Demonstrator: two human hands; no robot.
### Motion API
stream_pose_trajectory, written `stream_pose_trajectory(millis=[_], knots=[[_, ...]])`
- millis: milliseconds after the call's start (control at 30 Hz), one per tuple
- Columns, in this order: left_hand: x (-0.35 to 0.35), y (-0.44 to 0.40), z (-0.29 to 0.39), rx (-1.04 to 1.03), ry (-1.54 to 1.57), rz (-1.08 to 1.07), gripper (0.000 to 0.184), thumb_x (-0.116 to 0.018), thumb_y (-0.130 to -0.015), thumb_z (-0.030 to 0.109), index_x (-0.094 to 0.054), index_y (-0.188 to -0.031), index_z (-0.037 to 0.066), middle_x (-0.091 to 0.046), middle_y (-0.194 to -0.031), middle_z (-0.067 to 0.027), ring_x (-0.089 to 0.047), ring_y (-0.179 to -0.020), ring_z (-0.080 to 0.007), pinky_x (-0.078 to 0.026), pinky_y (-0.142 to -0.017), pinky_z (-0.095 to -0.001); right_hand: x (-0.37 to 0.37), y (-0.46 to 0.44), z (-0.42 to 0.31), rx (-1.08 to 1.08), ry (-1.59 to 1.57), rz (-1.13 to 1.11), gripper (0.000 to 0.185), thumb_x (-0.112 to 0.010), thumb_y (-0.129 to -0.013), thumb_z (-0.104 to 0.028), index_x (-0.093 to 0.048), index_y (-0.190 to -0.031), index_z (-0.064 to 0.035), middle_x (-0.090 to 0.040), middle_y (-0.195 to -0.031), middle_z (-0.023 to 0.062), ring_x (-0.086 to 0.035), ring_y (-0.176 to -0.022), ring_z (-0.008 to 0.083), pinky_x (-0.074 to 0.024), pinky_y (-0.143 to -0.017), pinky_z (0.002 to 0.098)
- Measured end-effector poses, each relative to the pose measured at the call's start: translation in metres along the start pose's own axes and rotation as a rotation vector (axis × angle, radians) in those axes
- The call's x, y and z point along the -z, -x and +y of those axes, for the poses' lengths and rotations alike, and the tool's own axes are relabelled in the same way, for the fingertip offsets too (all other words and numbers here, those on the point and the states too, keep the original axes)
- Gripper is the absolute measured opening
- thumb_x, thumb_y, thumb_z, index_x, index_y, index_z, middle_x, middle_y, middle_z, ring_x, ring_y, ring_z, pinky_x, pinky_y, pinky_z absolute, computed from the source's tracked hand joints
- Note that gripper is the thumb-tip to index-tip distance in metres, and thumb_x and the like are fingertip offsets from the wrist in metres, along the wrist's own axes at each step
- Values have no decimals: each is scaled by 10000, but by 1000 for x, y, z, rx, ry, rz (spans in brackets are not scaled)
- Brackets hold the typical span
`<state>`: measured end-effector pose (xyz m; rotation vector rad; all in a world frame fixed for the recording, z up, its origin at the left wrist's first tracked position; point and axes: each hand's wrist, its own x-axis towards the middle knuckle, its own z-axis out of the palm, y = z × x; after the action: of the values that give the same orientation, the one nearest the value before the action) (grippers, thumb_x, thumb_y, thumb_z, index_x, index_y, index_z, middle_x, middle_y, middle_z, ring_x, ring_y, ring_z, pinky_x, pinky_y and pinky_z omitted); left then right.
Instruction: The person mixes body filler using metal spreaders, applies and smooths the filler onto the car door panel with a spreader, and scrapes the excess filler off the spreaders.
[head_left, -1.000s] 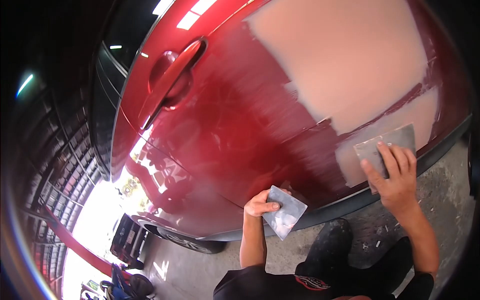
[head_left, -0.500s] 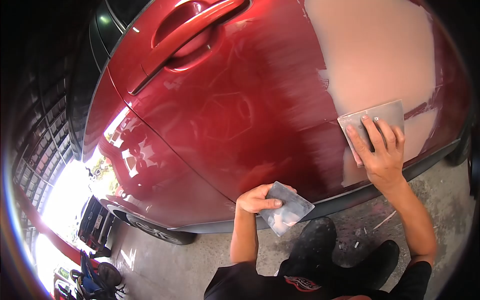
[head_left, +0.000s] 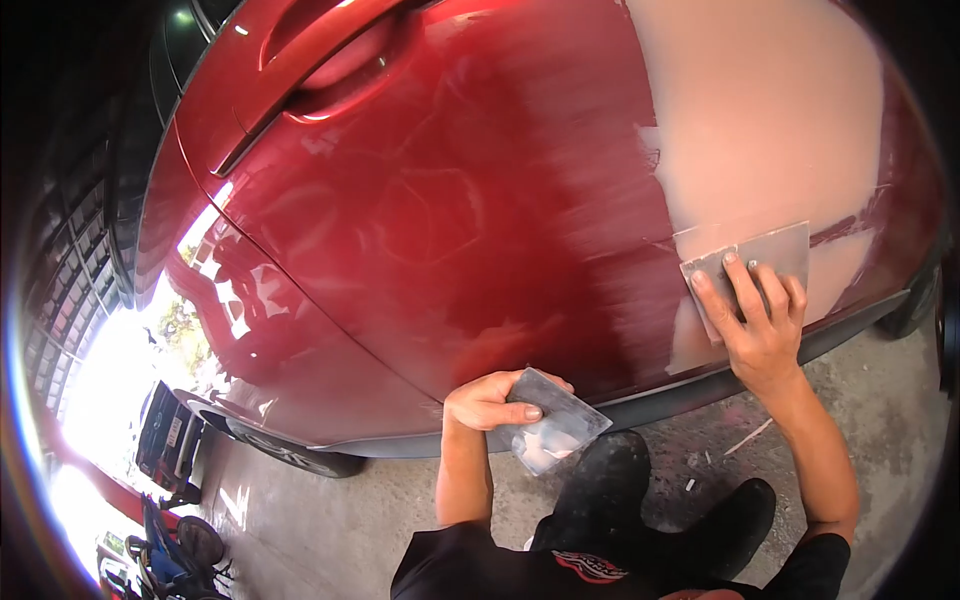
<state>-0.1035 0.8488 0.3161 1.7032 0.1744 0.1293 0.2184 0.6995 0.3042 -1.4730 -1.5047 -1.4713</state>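
Glare blown out at lower left; corners black, fisheye curve strong.

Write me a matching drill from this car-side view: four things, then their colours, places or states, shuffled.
1. Left hand
2. Right hand
3. Door handle
4. Large smooth patch

A. Pale pinkish-beige
B. Fingers spread over a flat plate
C. Red, upper left
D. Gripping a smeared plate

Pairs: 1-D, 2-B, 3-C, 4-A
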Motion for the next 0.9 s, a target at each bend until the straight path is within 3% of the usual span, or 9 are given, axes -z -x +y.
stream_pose_trajectory(millis=[100, 167, 467, 567, 800, 900], knots=[[-4, 0, -1, 1, 33, 78, 465, -643, -816, 98, -483, -1216, -78, -559, -1192, -162, -534, -1091, -229, -398, -950, -356, 15, 12, 4, 21, -10, -74, 405, -616, -747, -219, -630, -1151, -230, -536, -1219, 44, -473, -1048, 243, -354, -880, 404], [-2, -1, -1, -1, 47, 38, 451, -628, -842, 115, -475, -1226, -68, -553, -1198, -139, -515, -1105, -208, -385, -964, -347, 27, 8, 8, 32, -30, -122, 400, -616, -751, -205, -631, -1149, -236, -543, -1214, 40, -475, -1050, 244, -355, -881, 404], [-5, -2, 0, -57, 59, 19, 441, -606, -875, 141, -465, -1244, -55, -556, -1189, -110, -501, -1111, -178, -378, -968, -325, 30, -58, 26, 261, 38, 78, 349, -605, -733, -210, -661, -1074, -266, -594, -1128, -22, -501, -1015, 204, -363, -873, 378], [-7, -2, 2, -6, 50, 89, 464, -649, -817, 114, -493, -1208, -80, -560, -1169, -146, -521, -1098, -228, -386, -957, -356, 21, -62, 31, 309, 20, 105, 333, -594, -743, -217, -661, -1066, -264, -592, -1122, -32, -496, -1016, 196, -358, -874, 374], [-1, -1, -1, -40, 34, -14, 407, -600, -878, 132, -486, -1219, -59, -544, -1205, -120, -494, -1117, -191, -376, -969, -341, 15, -40, 40, 298, 21, 35, 352, -588, -743, -223, -653, -1086, -267, -587, -1132, -28, -491, -994, 193, -348, -868, 377], [2, 1, -2, -44, 10, -25, 404, -605, -876, 134, -491, -1211, -61, -541, -1209, -125, -488, -1123, -197, -377, -967, -347, 10, -20, 38, 278, 31, -1, 353, -564, -798, -192, -635, -1133, -280, -563, -1210, 0, -468, -1030, 231, -356, -894, 395]])
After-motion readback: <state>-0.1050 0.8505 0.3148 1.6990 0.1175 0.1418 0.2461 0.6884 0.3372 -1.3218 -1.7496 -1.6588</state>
